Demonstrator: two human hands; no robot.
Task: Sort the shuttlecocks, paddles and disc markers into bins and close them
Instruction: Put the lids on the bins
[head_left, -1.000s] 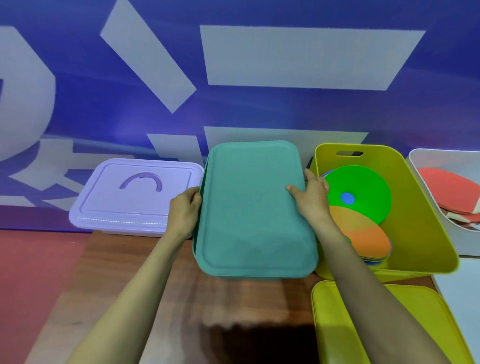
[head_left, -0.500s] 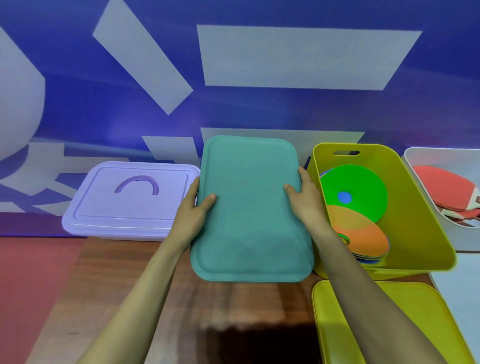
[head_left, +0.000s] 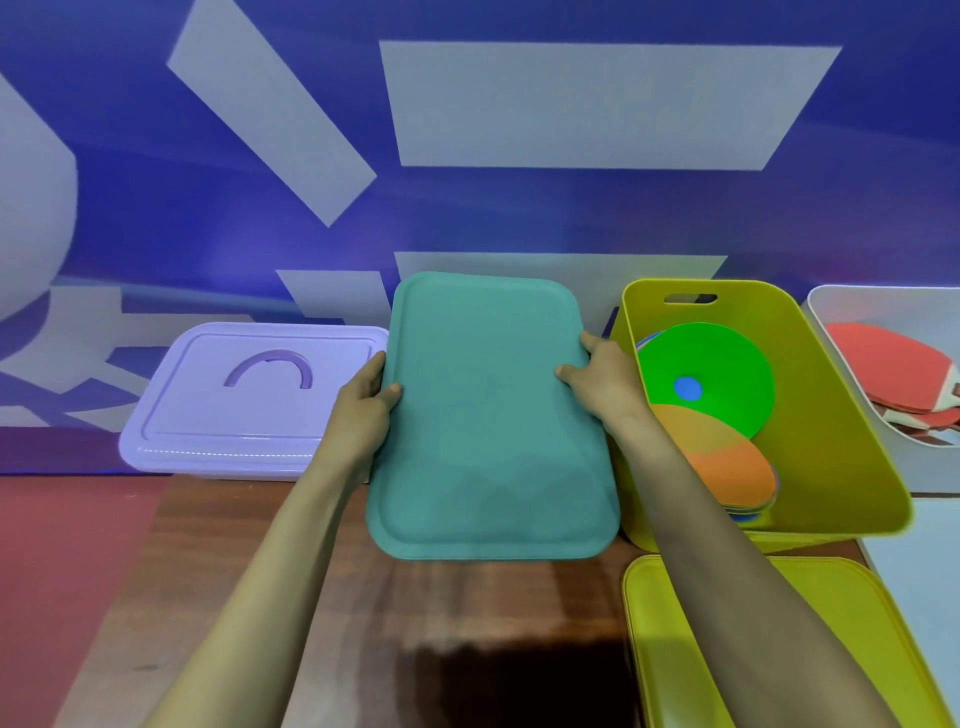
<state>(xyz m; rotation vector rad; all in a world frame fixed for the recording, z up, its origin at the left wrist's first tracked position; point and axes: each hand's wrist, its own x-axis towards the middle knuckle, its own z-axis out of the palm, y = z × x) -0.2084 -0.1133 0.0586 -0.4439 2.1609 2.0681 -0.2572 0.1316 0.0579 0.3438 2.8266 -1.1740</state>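
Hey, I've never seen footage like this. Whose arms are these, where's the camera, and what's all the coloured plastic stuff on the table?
There is no machine: these are a person's bare arms, filmed by one wide-angle camera worn on their head, looking forward and down. The left hand and right hand grip the side edges of a flat teal plastic lid, thumbs on top, over a brown wooden table. What lies beneath the lid is hidden. To its left sits a closed lilac plastic box with an arched handle. To its right, an open yellow plastic bin holds flat round disc markers, green and orange among them. A flat yellow plastic lid lies on the table nearer the camera. At far right, a white plastic bin holds red paddles.
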